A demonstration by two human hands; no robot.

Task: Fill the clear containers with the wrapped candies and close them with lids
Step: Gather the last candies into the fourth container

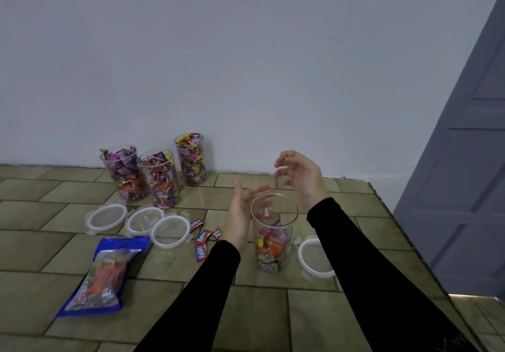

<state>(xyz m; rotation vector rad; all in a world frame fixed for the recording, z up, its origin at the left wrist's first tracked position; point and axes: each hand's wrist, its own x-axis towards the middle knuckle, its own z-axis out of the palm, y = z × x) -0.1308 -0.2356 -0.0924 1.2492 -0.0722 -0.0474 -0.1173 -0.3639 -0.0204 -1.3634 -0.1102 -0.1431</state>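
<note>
Standing upright on the tiled floor (273, 324), the open jar (274, 231) is a clear cylinder, roughly half filled with wrapped candies in pink, orange and purple; one red candy (266, 212) shows inside it above the heap. The left hand (240, 215) is beside the jar's left wall with fingers straight and relaxed, holding nothing; whether it touches the wall cannot be told. The right hand (300, 178) hovers above and behind the jar's rim, fingers loosely curled, empty, apart from the left. Just right of the jar lies a white-rimmed clear lid (314, 257). Left of the jar lie loose candies (203, 239), red wrappers, then three more lids (142, 221) in an overlapping row. Behind those lids, left of the jar, stand three full jars (161, 171), uncapped, by the wall (246, 64). A blue candy bag (105, 275) lies farther left, nearer than the lids.
</note>
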